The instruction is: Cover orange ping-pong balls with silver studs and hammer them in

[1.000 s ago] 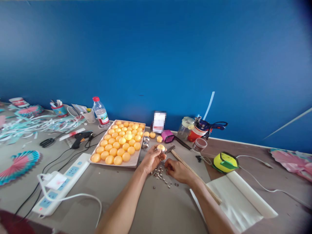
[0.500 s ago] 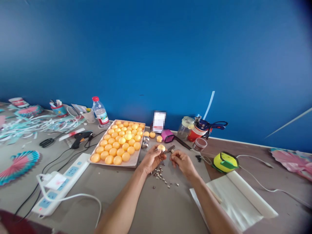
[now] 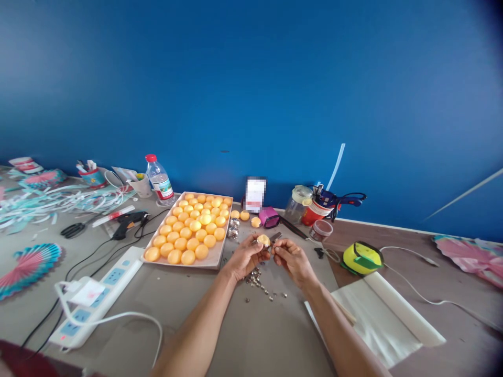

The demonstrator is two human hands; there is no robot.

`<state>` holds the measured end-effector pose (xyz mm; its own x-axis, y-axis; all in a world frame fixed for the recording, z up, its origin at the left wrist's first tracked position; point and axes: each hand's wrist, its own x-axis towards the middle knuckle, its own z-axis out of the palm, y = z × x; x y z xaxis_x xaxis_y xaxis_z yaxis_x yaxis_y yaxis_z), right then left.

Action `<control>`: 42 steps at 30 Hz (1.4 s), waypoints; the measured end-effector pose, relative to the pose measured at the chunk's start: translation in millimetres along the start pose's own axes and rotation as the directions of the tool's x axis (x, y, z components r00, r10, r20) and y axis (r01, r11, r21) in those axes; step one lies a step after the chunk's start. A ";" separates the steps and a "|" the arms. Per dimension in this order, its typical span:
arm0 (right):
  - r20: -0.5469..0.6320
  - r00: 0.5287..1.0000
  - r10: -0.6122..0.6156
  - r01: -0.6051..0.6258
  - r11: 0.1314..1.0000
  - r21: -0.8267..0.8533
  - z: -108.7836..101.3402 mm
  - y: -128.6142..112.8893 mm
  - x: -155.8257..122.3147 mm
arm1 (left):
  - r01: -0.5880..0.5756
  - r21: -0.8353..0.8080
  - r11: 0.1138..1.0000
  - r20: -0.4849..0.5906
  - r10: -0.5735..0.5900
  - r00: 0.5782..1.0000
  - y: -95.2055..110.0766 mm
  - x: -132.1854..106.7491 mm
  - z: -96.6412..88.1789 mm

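Observation:
Between the fingers of my left hand [image 3: 247, 257] is an orange ping-pong ball [image 3: 263, 240], with something silvery along its lower edge. My right hand [image 3: 291, 258] is pinched close to the ball's right side; whatever sits between its fingertips is too small to name. Below both hands lies a loose scatter of small shiny metal beads or studs [image 3: 257, 280]. Left of them, a shallow box [image 3: 220, 255] holds rows of orange balls [image 3: 181, 244]. Two silver-covered balls [image 3: 233, 232] rest beside the box, near a few plain orange balls [image 3: 255, 222].
A power strip [image 3: 113, 277], glue gun [image 3: 124, 226], scissors [image 3: 73, 230] and water bottle [image 3: 162, 186] stand left. Behind my hands are a purple wristband-like item [image 3: 269, 218] and a clear jar [image 3: 297, 207]. To the right lie a yellow-green tape-like roll [image 3: 363, 257] and white sheet [image 3: 377, 319].
My right hand has come closer to the ball, its fingertips now almost at the ball's side. My left hand still holds the ball, turned slightly. The view has shifted a little.

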<state>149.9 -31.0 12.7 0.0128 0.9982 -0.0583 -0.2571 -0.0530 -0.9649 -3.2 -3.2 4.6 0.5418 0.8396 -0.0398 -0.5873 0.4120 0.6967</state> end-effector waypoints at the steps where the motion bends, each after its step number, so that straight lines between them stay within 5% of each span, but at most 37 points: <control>1: -0.004 1.000 -0.010 0.010 1.000 -0.027 0.5 1.8 0.9 | 0.004 0.003 1.000 0.003 -0.004 1.000 -0.6 0.1 -0.3; 30: -0.018 0.991 -0.132 0.122 0.954 -0.273 2.0 23.5 7.3 | -0.063 0.187 0.980 -0.051 0.074 0.996 -7.5 -3.1 2.8; 42: -0.006 0.998 -0.056 0.055 0.987 -0.150 4.1 18.3 5.6 | -0.078 0.111 0.991 0.013 0.077 0.997 -5.6 -0.6 4.0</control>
<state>141.2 -26.3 -4.2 0.0335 0.9994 -0.0056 -0.1085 -0.0020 -0.9941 2.2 -7.4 3.6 0.5032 0.8639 0.0232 -0.5568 0.3036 0.7731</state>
